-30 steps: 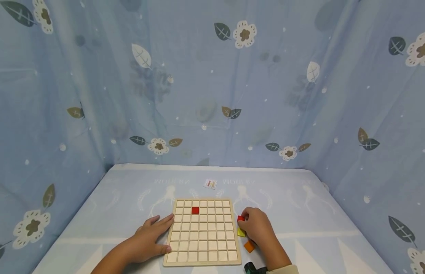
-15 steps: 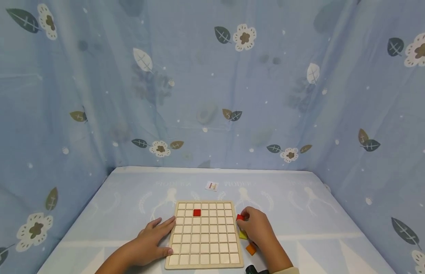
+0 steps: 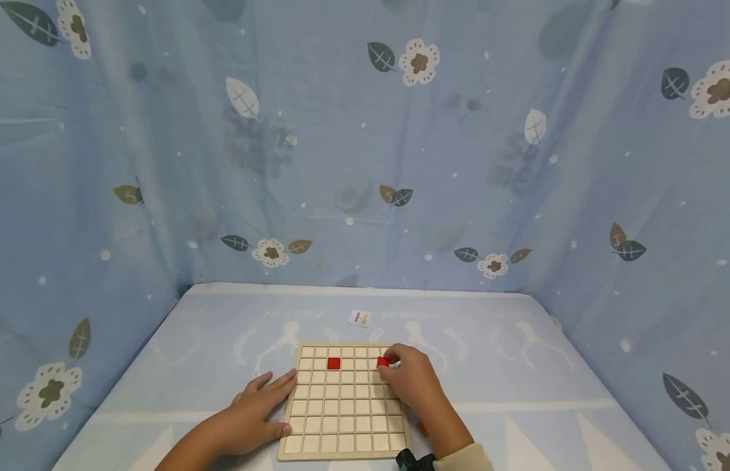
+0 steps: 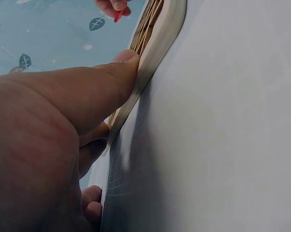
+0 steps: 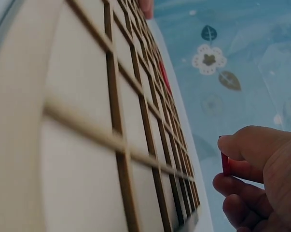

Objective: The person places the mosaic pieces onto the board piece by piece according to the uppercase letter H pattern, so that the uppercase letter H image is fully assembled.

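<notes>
A square wooden grid board [image 3: 341, 456] with pale cells lies on the table. One red square tile [image 3: 333, 363] sits in a cell of its second row from the far side. My left hand [image 3: 250, 415] rests along the board's left edge, its fingers extended; up close in the left wrist view the thumb [image 4: 109, 79] touches the rim. Over the far right part of the grid, my right hand [image 3: 415, 379] pinches another red tile [image 3: 383, 362]. The right wrist view shows that tile [image 5: 225, 163] edge-on between thumb and fingers.
Part of an orange tile [image 3: 422, 428] shows beside the right forearm. A small printed card [image 3: 360, 318] lies beyond the board. Near the right sleeve is a dark object [image 3: 407, 460]. Blue patterned curtains [image 3: 365, 163] surround the table on three sides.
My right hand has moved left from beside the board to over it, carrying the red tile. The yellow tile is now hidden from view. The left hand stays at the board's edge.
</notes>
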Available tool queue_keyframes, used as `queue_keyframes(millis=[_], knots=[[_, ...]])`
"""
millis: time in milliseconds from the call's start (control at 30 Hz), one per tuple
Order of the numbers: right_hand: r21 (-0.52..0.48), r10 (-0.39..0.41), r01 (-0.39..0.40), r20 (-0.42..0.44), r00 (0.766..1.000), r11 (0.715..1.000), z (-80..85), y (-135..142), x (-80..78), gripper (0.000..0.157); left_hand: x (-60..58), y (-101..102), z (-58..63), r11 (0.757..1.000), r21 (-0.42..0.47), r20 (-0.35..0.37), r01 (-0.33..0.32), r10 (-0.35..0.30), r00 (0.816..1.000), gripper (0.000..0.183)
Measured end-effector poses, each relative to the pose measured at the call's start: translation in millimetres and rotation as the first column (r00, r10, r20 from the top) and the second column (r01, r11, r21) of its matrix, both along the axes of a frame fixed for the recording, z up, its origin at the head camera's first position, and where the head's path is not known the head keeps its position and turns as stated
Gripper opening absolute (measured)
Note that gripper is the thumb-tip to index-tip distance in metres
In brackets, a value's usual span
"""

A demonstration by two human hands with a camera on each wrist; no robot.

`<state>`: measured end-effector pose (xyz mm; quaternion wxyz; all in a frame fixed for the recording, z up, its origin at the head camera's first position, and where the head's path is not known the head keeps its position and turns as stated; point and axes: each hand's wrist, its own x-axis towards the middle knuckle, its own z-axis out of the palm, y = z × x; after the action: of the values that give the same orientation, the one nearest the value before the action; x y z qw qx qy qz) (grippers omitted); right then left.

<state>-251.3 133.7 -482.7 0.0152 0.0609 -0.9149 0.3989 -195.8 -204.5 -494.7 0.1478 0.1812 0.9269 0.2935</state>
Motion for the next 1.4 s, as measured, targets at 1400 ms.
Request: queue_keyframes(millis=[1400], knots=[[0.1,0.163,-0.164,0.017,0.987,0.981,-14.2,-82.9,-7.7,0.02,0.6,-1.5,-0.1,0.999,-0.035,-0.013,-0.037,0.036,0.999,0.091]])
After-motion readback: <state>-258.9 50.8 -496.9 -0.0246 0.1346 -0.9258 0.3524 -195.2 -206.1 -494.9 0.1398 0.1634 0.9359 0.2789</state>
